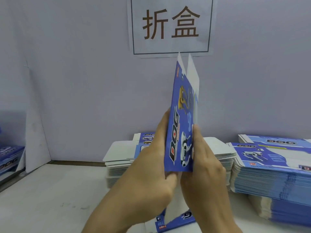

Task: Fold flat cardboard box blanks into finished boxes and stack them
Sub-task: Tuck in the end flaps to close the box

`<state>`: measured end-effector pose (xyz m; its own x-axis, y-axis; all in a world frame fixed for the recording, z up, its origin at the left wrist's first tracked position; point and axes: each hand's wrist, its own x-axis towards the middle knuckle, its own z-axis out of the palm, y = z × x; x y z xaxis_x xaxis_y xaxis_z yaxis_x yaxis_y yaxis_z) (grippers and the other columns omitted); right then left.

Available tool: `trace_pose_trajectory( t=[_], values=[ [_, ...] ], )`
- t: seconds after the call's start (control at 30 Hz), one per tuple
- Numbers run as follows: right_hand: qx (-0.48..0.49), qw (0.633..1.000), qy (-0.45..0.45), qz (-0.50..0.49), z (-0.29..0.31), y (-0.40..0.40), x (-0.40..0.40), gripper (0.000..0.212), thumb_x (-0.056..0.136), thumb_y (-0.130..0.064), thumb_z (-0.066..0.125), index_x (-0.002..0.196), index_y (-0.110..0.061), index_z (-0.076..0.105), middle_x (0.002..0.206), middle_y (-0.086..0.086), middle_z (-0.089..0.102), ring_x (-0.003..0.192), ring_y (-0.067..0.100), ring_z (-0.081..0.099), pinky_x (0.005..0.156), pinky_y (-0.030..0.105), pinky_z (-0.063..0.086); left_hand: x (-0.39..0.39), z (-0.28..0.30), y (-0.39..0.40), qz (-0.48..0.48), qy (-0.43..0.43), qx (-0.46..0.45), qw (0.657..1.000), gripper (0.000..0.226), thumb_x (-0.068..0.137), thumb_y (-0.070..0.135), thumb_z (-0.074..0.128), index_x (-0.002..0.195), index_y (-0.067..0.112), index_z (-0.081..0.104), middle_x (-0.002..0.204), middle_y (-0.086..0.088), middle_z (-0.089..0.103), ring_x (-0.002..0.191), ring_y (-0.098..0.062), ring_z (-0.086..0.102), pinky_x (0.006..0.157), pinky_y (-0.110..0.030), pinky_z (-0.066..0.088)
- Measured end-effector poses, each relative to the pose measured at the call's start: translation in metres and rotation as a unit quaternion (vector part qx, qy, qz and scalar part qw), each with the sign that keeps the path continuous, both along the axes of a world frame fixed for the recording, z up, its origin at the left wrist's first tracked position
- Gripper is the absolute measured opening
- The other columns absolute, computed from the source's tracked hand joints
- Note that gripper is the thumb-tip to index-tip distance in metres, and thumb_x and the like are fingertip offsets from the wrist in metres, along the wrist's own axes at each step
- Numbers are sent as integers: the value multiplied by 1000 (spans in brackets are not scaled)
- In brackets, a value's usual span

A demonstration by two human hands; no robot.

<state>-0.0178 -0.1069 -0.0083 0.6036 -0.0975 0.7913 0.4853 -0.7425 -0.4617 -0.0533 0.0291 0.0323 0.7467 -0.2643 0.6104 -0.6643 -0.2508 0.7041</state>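
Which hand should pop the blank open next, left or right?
Probably right. The right hand pinches the edge of the upright blue printed cardboard box blank where its white layers part; the left hand grips the opposite edge and can steady it.

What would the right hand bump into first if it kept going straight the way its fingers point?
Probably the white stack of flat blanks lying just behind the right hand, then the wall. The hand already grips the upright blue box blank, and depth is hard to judge in this view.

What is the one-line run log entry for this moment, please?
left hand: grips box blank | right hand: grips it | blank: upright
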Motion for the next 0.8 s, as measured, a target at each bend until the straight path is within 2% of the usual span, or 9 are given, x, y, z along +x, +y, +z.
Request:
trace_pose_trajectory(
  t=[0.07, 0.17, 0.23, 0.37, 0.53, 0.6, 0.67, 0.73, 0.8],
  values=[
    [18, 1000, -16, 9, 1, -3, 1, 91, 76, 16, 70, 154, -13, 32, 133, 15, 62, 95, -6, 41, 68, -15, 26, 2, 3, 0, 18, -12, -2, 1000, 98, 91, 15, 68, 125, 85, 9, 115, 48, 46, 120, 17, 45, 74, -5, 51],
    [63, 996, -23, 53, 5, -7, 1, 107, 77, 22, 59, 151, -41, 14, 121, 7, 60, 92, -19, 48, 59, -9, 34, 8, 4, -3, 28, -29, -38, 998, 100, 91, 9, 62, 130, 83, 7, 117, 49, 44, 124, 13, 45, 67, -11, 55],
    [81, 993, -40, 80, 6, -11, 1, 116, 72, 29, 53, 148, -48, 13, 113, 4, 56, 93, -20, 50, 57, -7, 36, 12, 3, -5, 24, -51, -50, 997, 93, 91, 9, 57, 131, 82, 13, 139, 40, 33, 135, 7, 37, 70, -21, 60],
    [69, 990, -72, 101, 6, -17, 3, 114, 67, 35, 50, 149, -39, 21, 126, 6, 54, 103, -20, 47, 66, -8, 38, 13, -2, -1, 16, -68, 9, 998, 96, 93, -3, 60, 133, 77, 24, 148, 42, 14, 134, 19, 25, 75, -25, 61],
    [-4, 990, -96, 107, 2, -13, 3, 93, 74, 20, 45, 148, -34, 33, 150, 3, 45, 118, -23, 38, 87, -4, 39, 10, -7, 9, -97, -5, -29, 995, 82, 79, 19, 59, 142, 62, 29, 162, 17, 20, 145, -13, 34, 102, -35, 52],
    [-7, 989, -87, 121, -2, -4, 1, 89, 81, 19, 48, 149, -37, 31, 153, 1, 43, 118, -9, 43, 83, 18, 56, 18, 1, 10, -111, 24, -95, 989, 77, 66, 22, 67, 135, 50, 47, 157, 5, 34, 136, -21, 49, 99, -42, 54],
    [-6, 989, -86, 117, -5, 4, -1, 93, 81, 23, 52, 150, -35, 28, 155, 0, 42, 119, -8, 42, 73, 35, 61, 23, 6, 7, -96, 15, -195, 976, 45, 69, 33, 81, 110, 37, 64, 138, -4, 54, 117, -28, 62, 85, -36, 60],
    [-17, 986, -115, 119, -6, 10, -1, 88, 81, 22, 50, 151, -27, 31, 154, 4, 43, 122, -19, 36, 74, 33, 61, 19, 7, 1, -60, 7, -271, 961, 24, 88, 25, 71, 107, 38, 63, 124, 1, 64, 108, -27, 68, 74, -30, 61],
    [-22, 982, -146, 121, -4, 13, -1, 71, 87, 12, 41, 150, -19, 35, 153, 7, 45, 128, -27, 28, 84, 16, 56, 13, 2, 0, -47, 37, -325, 944, 59, 82, 20, 72, 124, 53, 48, 131, 8, 61, 110, -22, 69, 78, -40, 61]
  ],
)
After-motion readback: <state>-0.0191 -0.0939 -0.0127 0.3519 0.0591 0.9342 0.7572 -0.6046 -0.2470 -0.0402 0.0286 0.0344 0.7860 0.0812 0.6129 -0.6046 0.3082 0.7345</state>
